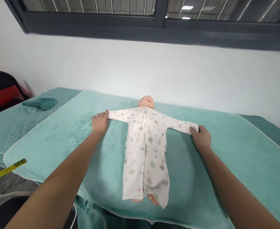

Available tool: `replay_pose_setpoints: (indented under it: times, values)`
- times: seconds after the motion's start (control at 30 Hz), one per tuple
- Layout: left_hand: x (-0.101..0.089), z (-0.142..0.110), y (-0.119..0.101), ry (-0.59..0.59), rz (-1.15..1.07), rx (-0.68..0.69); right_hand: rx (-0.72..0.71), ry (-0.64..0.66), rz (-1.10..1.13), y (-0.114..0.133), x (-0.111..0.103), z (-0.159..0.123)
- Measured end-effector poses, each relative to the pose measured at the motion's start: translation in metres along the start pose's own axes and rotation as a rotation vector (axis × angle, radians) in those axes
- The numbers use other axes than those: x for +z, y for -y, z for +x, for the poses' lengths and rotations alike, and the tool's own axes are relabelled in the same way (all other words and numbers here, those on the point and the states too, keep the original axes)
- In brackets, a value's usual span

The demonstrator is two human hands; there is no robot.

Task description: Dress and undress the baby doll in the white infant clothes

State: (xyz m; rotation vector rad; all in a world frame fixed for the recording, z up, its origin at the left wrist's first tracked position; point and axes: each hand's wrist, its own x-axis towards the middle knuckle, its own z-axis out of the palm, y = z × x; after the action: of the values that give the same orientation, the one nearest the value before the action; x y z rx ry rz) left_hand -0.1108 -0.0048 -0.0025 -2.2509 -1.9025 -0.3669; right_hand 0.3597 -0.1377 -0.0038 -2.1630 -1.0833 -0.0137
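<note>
A baby doll (146, 101) lies on its back on a green padded cover, its head toward the wall. It wears a white printed long-sleeved top (146, 127) and matching trousers (135, 171). Both sleeves are stretched out sideways. My left hand (100, 122) pinches the cuff of the sleeve on the left. The cuff of the sleeve on the right is gripped by my right hand (201, 137), thumb on top. The doll's hands do not show. Its feet (152, 199) peek out below the trouser hems.
The green cover (225, 165) spreads over a bed against a white wall (140, 70). At the left are a hollow green cushion (40, 104) and a black-and-red bag (3, 92). A yellow strap (6, 170) and white cable (8, 194) are at lower left. A dark window frame (130, 25) runs above.
</note>
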Motion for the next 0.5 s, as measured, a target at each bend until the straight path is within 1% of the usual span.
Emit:
replay_pose_setpoints:
  times: [0.07, 0.13, 0.17, 0.2, 0.23, 0.3, 0.37, 0.4, 0.43, 0.5]
  values:
    - [-0.001, -0.002, 0.0, 0.018, -0.011, -0.021, -0.002, -0.078, -0.009, 0.002, 0.0, -0.007]
    - [-0.003, -0.005, 0.0, 0.036, -0.034, -0.056, -0.039, -0.16, 0.006, 0.008, -0.001, -0.02]
    - [-0.004, -0.008, 0.0, 0.035, -0.056, -0.07, -0.081, -0.174, 0.031, 0.012, -0.003, -0.029]
    - [-0.005, -0.011, -0.001, 0.021, -0.087, -0.083, -0.138, -0.156, 0.068, 0.017, -0.004, -0.04]
    - [-0.006, -0.016, -0.002, -0.011, -0.127, -0.097, -0.209, -0.113, 0.11, 0.022, -0.006, -0.053]
    - [-0.011, -0.033, -0.008, -0.111, -0.245, -0.13, -0.368, 0.036, 0.215, 0.031, -0.01, -0.085]
    - [-0.019, -0.06, -0.022, -0.213, -0.423, -0.15, -0.5, 0.164, 0.274, 0.041, -0.013, -0.119]
    - [-0.024, -0.077, -0.031, -0.237, -0.546, -0.146, -0.539, 0.216, 0.299, 0.044, -0.015, -0.135]
    - [-0.028, -0.095, -0.042, -0.235, -0.672, -0.132, -0.547, 0.243, 0.315, 0.047, -0.015, -0.149]
    - [-0.036, -0.135, -0.066, -0.199, -0.894, -0.077, -0.531, 0.299, 0.349, 0.051, -0.016, -0.172]
